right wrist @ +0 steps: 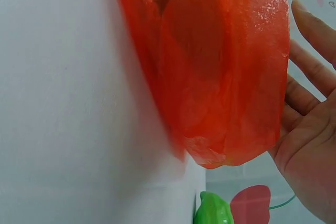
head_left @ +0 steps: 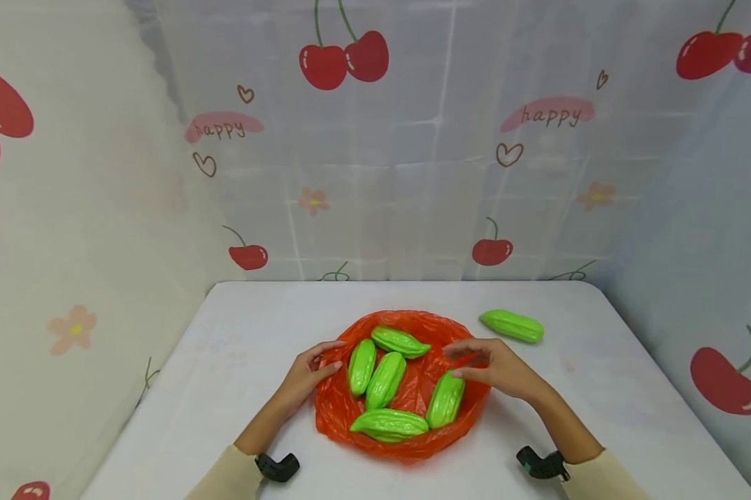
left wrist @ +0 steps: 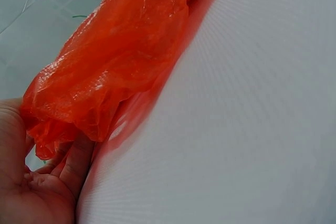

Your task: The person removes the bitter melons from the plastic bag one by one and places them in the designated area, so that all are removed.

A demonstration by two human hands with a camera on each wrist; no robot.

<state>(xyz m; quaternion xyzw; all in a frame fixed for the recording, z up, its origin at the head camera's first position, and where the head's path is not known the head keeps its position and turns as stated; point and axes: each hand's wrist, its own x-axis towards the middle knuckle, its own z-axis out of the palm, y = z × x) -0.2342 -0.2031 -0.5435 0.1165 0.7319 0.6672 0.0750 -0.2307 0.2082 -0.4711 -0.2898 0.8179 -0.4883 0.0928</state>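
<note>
A red plastic bag [head_left: 415, 389] lies spread open, its rim rolled into a rough ring. Inside it are several light green bitter melons [head_left: 385, 380]. At the left rim, my left hand [head_left: 301, 377] holds the bag's edge between thumb and fingers; the left wrist view has the crumpled film [left wrist: 115, 61] at those fingers. Over the right rim reaches my right hand [head_left: 497, 368], fingers loosely extended and thumb close to the top of the rightmost bitter melon [head_left: 446, 401]. The right wrist view shows that palm [right wrist: 315, 135] beside the bag wall, partly hidden by it.
One more bitter melon [head_left: 513, 326] lies on the white table [head_left: 250, 319] outside the bag, behind the right hand. Curtains [head_left: 406, 173] printed with cherries surround the table at the back and sides. Each wrist wears a black device [head_left: 540, 464].
</note>
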